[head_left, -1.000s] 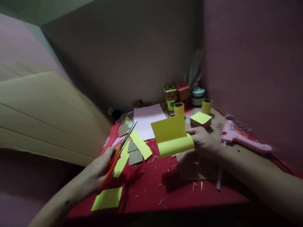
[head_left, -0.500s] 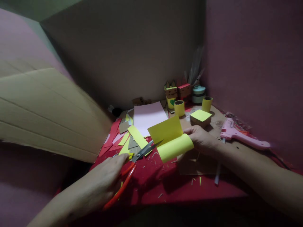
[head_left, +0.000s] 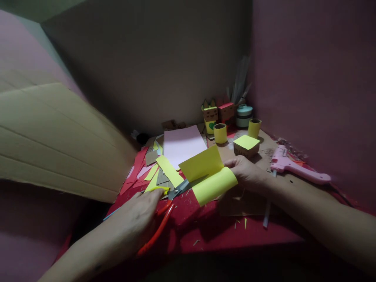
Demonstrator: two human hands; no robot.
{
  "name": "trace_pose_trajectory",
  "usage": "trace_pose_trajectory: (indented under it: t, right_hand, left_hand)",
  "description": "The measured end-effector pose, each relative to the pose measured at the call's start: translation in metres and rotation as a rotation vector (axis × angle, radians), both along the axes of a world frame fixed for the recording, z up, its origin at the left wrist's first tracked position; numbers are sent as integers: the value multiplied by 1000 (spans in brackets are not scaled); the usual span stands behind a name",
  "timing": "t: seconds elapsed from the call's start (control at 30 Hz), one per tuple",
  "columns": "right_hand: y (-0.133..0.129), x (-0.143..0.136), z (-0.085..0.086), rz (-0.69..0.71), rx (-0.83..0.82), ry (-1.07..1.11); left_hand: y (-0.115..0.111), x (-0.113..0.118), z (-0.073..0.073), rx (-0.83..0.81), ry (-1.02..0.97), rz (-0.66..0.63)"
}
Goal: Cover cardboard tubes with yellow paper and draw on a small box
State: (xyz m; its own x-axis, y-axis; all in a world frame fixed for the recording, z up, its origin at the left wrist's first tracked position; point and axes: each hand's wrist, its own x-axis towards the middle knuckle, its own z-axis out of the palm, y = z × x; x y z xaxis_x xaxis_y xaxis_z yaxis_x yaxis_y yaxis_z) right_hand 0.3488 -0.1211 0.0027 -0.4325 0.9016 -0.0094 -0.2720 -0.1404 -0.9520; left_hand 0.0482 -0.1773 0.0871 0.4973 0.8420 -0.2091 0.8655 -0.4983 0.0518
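Note:
My left hand [head_left: 142, 209] is closed round the handles of a pair of scissors [head_left: 176, 192], which have red and yellow grips. The scissor blades reach into a sheet of yellow paper [head_left: 202, 164] at its left edge. My right hand [head_left: 243, 170] pinches this sheet at its right side, with fingertips partly hidden behind it. The paper's near part curls over into a roll, and its far part stands up flat. Both hands are above the red tabletop [head_left: 205, 235].
Coloured paper scraps [head_left: 141, 168] and a pink sheet [head_left: 183, 145] lie to the left. Behind stand yellow tubes [head_left: 220, 134], a small box topped with yellow paper [head_left: 246, 145] and cardboard figures [head_left: 210, 119]. A pink glue gun [head_left: 296, 166] lies right. A large cardboard panel [head_left: 58, 137] leans at left.
The scissors have moved right, deeper into the yellow paper, and their blades have come closer together. My right hand still holds the sheet. The whole view has shifted slightly.

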Motion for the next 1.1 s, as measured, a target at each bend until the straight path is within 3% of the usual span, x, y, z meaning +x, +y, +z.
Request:
trace_pose_trajectory:
  t: [0.23,0.5,0.73,0.87,1.0,1.1]
  right_hand:
    - [0,-1,-1,-27,-11,-35]
    - [0,0,-1,3,-24,-19]
    - [2,1,-1,0,-14,-7]
    - [2,2,-1,16,-13,-11]
    - [0,1,1,24,-11,-37]
    - [-3,0,2,18,-10,-72]
  left_hand:
    - [-2,7,0,-5,29,19]
    - [0,-7,-16,24,64,-32]
    - [3,-7,-14,-50,293,16]
    - [1,-8,-12,-37,170,23]
    - [-3,1,-5,-154,-52,134]
    - [-4,7,-4,-223,-70,141]
